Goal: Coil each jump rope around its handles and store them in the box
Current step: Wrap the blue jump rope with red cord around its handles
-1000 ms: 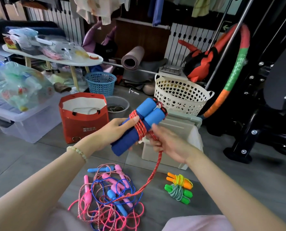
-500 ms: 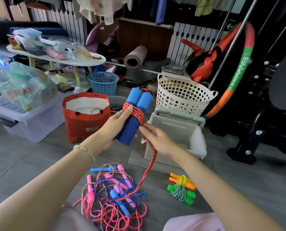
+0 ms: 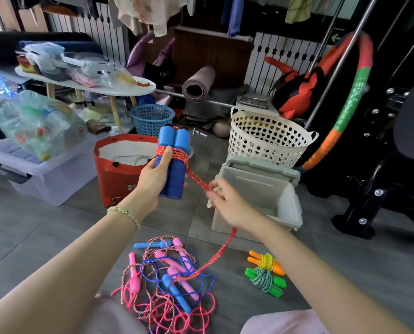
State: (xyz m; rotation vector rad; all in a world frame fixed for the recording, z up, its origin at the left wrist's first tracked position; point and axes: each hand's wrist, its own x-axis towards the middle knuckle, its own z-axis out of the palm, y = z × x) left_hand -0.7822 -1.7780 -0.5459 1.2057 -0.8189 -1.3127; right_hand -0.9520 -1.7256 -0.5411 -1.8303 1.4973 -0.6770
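A: Grey tile floor [image 3: 56,225], cluttered gym corner. Gripping both blue foam handles [image 3: 174,169] upright in the left hand [image 3: 153,182], thumb on the red rope [image 3: 197,180] coils, up left of the open box [image 3: 295,208]

B: Pinching the slack with the right hand [image 3: 225,201], yeah. Looks like light floppy cord, grippy foam. Better to hold below the wraps. Loose tangle [image 3: 167,283] underneath, two coiled bundles [image 3: 266,273] beside
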